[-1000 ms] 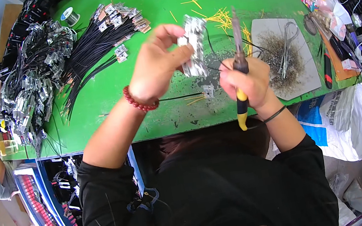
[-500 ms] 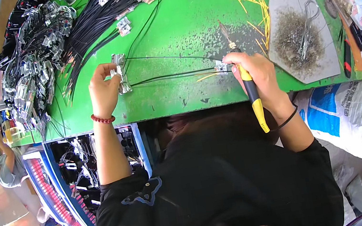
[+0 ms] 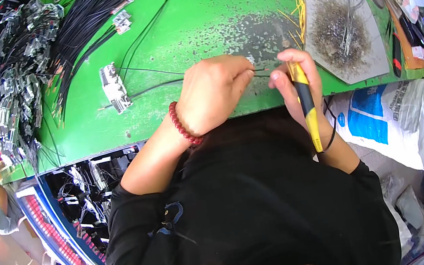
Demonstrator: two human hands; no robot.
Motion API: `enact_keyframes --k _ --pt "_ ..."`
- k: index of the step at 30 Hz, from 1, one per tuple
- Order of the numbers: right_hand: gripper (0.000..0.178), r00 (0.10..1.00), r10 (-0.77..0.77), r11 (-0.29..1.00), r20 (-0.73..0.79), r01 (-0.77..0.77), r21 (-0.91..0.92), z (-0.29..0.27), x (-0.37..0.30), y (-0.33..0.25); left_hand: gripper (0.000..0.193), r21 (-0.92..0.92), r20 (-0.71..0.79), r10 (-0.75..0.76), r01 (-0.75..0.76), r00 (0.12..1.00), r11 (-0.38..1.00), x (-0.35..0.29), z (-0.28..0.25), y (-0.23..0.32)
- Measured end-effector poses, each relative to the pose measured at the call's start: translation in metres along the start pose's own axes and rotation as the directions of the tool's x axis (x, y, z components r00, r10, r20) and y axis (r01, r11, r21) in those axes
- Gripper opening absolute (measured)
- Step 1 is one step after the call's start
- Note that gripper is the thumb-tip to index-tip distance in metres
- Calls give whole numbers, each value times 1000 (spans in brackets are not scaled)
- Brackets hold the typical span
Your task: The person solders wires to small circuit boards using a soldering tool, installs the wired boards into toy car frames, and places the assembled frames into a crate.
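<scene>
While left hand (image 3: pixel 217 94) pinches thin black wire (image 3: pixel 158 87) on green worktop (image 3: pixel 193 28), right hand (image 3: pixel 294 81) clamped on yellow-handled tool (image 3: pixel 307 110); wire prob light, floppy, grip nr end.

My head-worn fisheye camera looks steeply down, close over my hands (image 3: pixel 249 83) at the near edge of the green table (image 3: pixel 202 15).

L hand (image 3: pixel 215 93) curled palm-down, fingertips pinched together pointing right; forearm bare, sleeve pushed up. R hand (image 3: pixel 295 79) closed in a pen-like grip, fingertips probably near touching L's.
</scene>
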State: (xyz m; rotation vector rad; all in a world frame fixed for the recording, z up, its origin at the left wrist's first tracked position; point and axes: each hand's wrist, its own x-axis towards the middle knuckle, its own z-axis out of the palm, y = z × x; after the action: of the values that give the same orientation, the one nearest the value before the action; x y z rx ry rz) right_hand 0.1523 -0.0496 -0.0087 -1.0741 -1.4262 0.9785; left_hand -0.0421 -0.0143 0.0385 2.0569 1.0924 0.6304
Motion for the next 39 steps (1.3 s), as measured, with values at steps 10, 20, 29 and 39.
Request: enact_keyframes --k 10,20,29,39 --pt "36 947 -292 946 -132 266 -186 -7 15 22 8 91 -101 52 -43 994 995 2 13 -4" --pt "42 990 -141 990 -29 140 -13 0 6 8 8 66 -251 134 -121 959 990 3 24 -8" --pt "43 963 -267 955 -34 259 -142 -7 2 14 6 -9 -254 18 -21 967 1000 5 28 -6" --pt "37 995 -45 987 -88 58 152 1 -1 11 7 -47 -254 66 -81 965 996 1 31 -2"
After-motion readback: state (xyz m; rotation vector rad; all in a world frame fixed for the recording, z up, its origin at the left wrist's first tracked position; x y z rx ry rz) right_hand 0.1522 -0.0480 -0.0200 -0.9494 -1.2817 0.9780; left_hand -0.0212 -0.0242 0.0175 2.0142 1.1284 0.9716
